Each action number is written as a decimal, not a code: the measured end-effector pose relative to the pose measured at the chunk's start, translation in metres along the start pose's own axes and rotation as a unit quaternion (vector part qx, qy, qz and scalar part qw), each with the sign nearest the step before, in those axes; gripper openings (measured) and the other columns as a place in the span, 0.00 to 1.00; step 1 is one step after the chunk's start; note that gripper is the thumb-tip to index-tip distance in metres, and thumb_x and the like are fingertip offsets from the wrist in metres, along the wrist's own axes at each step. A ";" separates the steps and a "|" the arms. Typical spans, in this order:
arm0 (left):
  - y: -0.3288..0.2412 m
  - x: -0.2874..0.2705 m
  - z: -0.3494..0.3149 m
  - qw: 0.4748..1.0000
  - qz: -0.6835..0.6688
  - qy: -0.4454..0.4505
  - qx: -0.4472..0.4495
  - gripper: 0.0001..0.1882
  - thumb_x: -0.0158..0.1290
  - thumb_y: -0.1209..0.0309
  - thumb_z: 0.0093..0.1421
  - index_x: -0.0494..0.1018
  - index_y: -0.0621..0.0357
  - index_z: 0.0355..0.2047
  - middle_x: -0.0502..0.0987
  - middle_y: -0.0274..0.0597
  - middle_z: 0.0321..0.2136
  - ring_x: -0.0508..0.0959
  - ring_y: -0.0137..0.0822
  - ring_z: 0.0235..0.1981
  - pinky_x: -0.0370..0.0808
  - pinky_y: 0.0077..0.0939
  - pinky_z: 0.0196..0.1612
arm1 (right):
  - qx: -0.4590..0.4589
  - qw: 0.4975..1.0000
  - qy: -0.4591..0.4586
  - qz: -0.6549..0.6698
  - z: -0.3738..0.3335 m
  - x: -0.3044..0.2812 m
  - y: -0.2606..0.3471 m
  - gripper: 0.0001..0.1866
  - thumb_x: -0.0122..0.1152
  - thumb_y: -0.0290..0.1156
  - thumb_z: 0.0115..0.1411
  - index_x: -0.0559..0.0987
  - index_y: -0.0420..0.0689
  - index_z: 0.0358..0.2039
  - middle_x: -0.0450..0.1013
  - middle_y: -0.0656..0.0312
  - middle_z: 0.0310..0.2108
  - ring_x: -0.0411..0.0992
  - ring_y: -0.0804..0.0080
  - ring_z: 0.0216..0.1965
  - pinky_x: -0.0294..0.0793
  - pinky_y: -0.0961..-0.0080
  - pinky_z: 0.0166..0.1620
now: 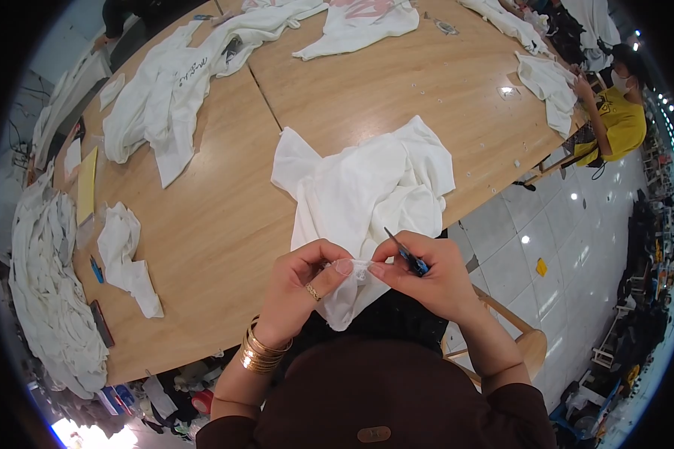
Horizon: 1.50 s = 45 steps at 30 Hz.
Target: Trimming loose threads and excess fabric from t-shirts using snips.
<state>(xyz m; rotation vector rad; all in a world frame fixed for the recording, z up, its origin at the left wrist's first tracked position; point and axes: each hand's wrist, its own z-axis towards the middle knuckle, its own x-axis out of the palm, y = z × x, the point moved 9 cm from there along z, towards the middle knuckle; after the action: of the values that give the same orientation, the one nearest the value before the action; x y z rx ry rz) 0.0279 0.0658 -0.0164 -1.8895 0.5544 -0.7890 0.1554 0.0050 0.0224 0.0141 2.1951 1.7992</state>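
Note:
A white fabric garment is spread, rumpled, over the near edge of the table, and its lower end hangs toward my lap. My left hand is closed, pinching a small edge of the cloth between thumb and index finger. Close beside it, my right hand pinches the same edge. Tucked in the right hand's fingers is a small pair of thread snips with a dark blue handle, its thin blade pointing up and away from the pinched cloth. The snips' lower part is hidden by the fingers.
More white garments lie on the wooden table, with a large white pile at its left edge. A blue-handled tool rests beside a small white piece. At the far right a person in yellow handles white cloth.

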 end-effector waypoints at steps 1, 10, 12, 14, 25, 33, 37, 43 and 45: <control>0.001 -0.002 0.000 1.000 0.022 -0.009 -0.004 0.08 0.55 0.71 0.56 0.73 0.62 0.32 0.73 0.29 0.26 0.69 0.17 0.28 0.66 0.13 0.32 | 0.011 1.000 0.003 0.015 0.000 0.001 -0.001 0.05 0.63 0.25 0.50 0.76 0.40 0.27 0.62 0.73 0.14 0.57 0.89 0.18 0.54 0.88 0.22; -0.012 0.004 0.000 0.992 0.107 0.009 0.064 0.08 0.59 0.73 0.51 0.73 0.62 0.31 0.74 0.31 0.25 0.71 0.19 0.28 0.68 0.14 0.33 | 0.055 0.995 0.003 0.085 0.001 0.002 -0.007 0.06 0.63 0.27 0.51 0.75 0.39 0.26 0.63 0.72 0.16 0.57 0.89 0.19 0.54 0.87 0.23; -0.010 0.004 0.001 0.994 0.093 0.015 0.050 0.08 0.59 0.74 0.51 0.73 0.62 0.31 0.75 0.31 0.26 0.71 0.19 0.28 0.68 0.14 0.33 | 0.047 0.994 0.006 0.093 0.002 0.003 -0.012 0.06 0.61 0.27 0.54 0.75 0.38 0.28 0.64 0.71 0.17 0.58 0.88 0.18 0.56 0.87 0.22; -0.009 0.005 0.002 0.996 0.080 0.019 0.035 0.08 0.59 0.74 0.51 0.73 0.62 0.31 0.75 0.32 0.26 0.71 0.19 0.28 0.68 0.14 0.33 | 0.039 0.994 0.011 0.101 0.002 0.004 -0.008 0.06 0.58 0.28 0.56 0.74 0.38 0.30 0.65 0.69 0.18 0.59 0.87 0.17 0.57 0.87 0.22; -0.008 0.004 0.003 0.999 0.043 0.006 0.010 0.08 0.58 0.75 0.52 0.73 0.63 0.32 0.76 0.34 0.28 0.72 0.21 0.30 0.69 0.15 0.35 | 0.090 0.987 0.121 0.049 -0.029 0.018 -0.003 0.12 0.46 0.34 0.63 0.71 0.38 0.30 0.73 0.61 0.19 0.76 0.73 0.22 0.71 0.81 0.25; -0.009 0.005 0.003 0.999 0.046 0.007 0.021 0.08 0.57 0.76 0.52 0.73 0.64 0.32 0.76 0.34 0.28 0.73 0.21 0.30 0.70 0.16 0.35 | 0.116 0.981 0.151 0.030 -0.029 0.019 -0.005 0.13 0.45 0.35 0.63 0.71 0.38 0.30 0.72 0.61 0.18 0.74 0.73 0.20 0.70 0.79 0.24; -0.010 0.005 0.004 0.999 0.042 0.008 0.026 0.08 0.57 0.76 0.53 0.73 0.64 0.33 0.76 0.34 0.28 0.73 0.21 0.30 0.69 0.16 0.35 | 0.131 0.978 0.158 0.027 -0.027 0.017 -0.002 0.11 0.46 0.28 0.63 0.73 0.33 0.31 0.72 0.59 0.18 0.73 0.76 0.19 0.73 0.82 0.24; -0.009 0.005 0.003 0.998 0.057 0.006 0.033 0.07 0.57 0.76 0.53 0.73 0.64 0.33 0.76 0.34 0.28 0.72 0.20 0.30 0.69 0.15 0.35 | 0.152 0.975 0.159 0.037 -0.028 0.016 -0.003 0.11 0.47 0.29 0.63 0.73 0.33 0.30 0.72 0.59 0.17 0.72 0.76 0.19 0.73 0.82 0.24; -0.009 0.006 0.004 0.997 0.063 0.007 0.041 0.07 0.57 0.77 0.53 0.73 0.64 0.32 0.76 0.33 0.28 0.72 0.20 0.30 0.69 0.15 0.35 | 0.162 0.973 0.155 0.050 -0.029 0.016 -0.005 0.12 0.47 0.29 0.63 0.73 0.33 0.30 0.72 0.59 0.17 0.72 0.76 0.19 0.73 0.82 0.24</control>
<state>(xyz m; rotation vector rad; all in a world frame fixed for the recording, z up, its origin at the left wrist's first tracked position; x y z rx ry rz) 0.0352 0.0683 -0.0074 -1.7574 0.6332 -0.7326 0.1341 -0.0204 0.0191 -0.0948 2.7365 1.5553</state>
